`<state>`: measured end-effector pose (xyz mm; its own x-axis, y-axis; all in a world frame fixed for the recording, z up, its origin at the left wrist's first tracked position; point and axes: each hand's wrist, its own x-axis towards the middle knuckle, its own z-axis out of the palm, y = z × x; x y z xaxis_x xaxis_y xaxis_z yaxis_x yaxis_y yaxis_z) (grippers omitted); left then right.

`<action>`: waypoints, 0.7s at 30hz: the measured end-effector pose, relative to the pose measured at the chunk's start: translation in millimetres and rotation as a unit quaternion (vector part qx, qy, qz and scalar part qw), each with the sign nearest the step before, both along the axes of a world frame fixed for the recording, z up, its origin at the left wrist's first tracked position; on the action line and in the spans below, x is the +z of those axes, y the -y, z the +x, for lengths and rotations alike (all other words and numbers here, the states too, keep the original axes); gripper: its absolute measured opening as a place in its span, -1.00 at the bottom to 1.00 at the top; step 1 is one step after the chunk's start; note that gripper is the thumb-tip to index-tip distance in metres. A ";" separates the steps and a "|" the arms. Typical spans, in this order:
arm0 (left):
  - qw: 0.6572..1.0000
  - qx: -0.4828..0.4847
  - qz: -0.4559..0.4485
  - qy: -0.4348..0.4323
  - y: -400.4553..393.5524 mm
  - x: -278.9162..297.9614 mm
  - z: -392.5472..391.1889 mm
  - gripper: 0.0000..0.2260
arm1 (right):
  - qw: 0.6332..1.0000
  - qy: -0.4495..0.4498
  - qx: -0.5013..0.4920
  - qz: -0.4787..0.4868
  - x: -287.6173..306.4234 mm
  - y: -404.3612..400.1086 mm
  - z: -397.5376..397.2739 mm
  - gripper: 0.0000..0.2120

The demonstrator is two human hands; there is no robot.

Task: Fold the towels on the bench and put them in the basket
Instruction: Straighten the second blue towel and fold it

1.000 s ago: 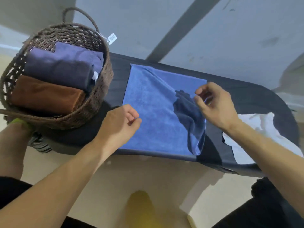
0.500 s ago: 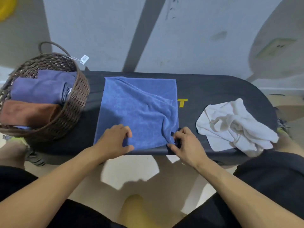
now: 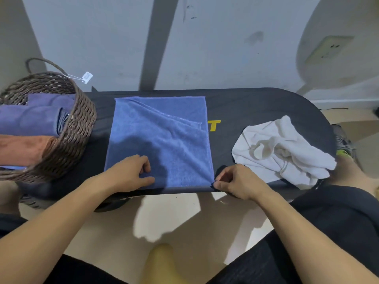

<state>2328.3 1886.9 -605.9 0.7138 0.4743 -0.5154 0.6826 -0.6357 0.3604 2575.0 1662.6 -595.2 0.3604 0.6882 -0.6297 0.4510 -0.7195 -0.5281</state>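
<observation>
A blue towel (image 3: pixel 162 138) lies flat on the black bench (image 3: pixel 246 105), with one layer folded over it. My left hand (image 3: pixel 131 173) rests on the towel's near left part with curled fingers that pinch the cloth. My right hand (image 3: pixel 235 181) pinches the towel's near right corner at the bench's front edge. A crumpled white towel (image 3: pixel 283 150) lies on the right of the bench. The woven brown basket (image 3: pixel 69 138) stands on the left end and holds folded purple (image 3: pixel 30 117) and brown (image 3: pixel 22 148) towels.
A grey wall rises right behind the bench, with a socket (image 3: pixel 328 48) at the upper right. A paper tag (image 3: pixel 87 77) hangs from the basket's handle. My knees in dark cloth flank the pale floor (image 3: pixel 174 218) below the bench edge.
My right hand has carried the towel's far right corner down to the near edge, which laid the fold flat. My left hand slid to the near left part. The view tilted up.
</observation>
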 end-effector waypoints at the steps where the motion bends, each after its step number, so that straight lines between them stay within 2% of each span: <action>1: 1.000 0.012 0.011 0.007 -4.3 1.7 5.9 -0.82 | 1.000 0.006 -0.004 0.004 2.0 -2.5 2.7 -0.87; 3: 0.990 0.064 0.084 0.096 -13.5 0.8 17.6 -0.88 | 0.998 0.029 -0.039 0.043 6.4 -11.9 7.9 -0.87; 5: 0.956 0.120 0.176 0.199 -22.7 -4.3 32.2 -0.84 | 0.990 0.056 -0.081 0.096 11.3 -29.6 12.4 -0.88; 6: 0.942 0.144 0.205 0.223 -27.6 -7.4 40.3 -0.79 | 0.986 0.070 -0.090 0.119 13.4 -41.6 14.7 -0.89; 8: 0.932 0.177 0.228 0.219 -38.4 -15.3 53.2 -0.67 | 0.979 0.102 -0.085 0.154 16.1 -70.2 21.2 -0.88; 12: 0.944 0.178 0.227 0.159 -52.6 -36.2 59.1 -0.55 | 0.973 0.127 -0.059 0.184 10.7 -136.0 40.3 -0.93; 16: 0.936 0.174 0.262 0.155 -50.5 -52.8 52.4 -0.55 | 0.981 0.165 0.056 0.085 -4.6 -182.5 51.9 -0.79; 21: 0.935 0.174 0.273 0.146 -52.1 -55.2 54.7 -0.51 | 0.983 0.147 0.111 0.023 -8.2 -198.3 56.2 -0.88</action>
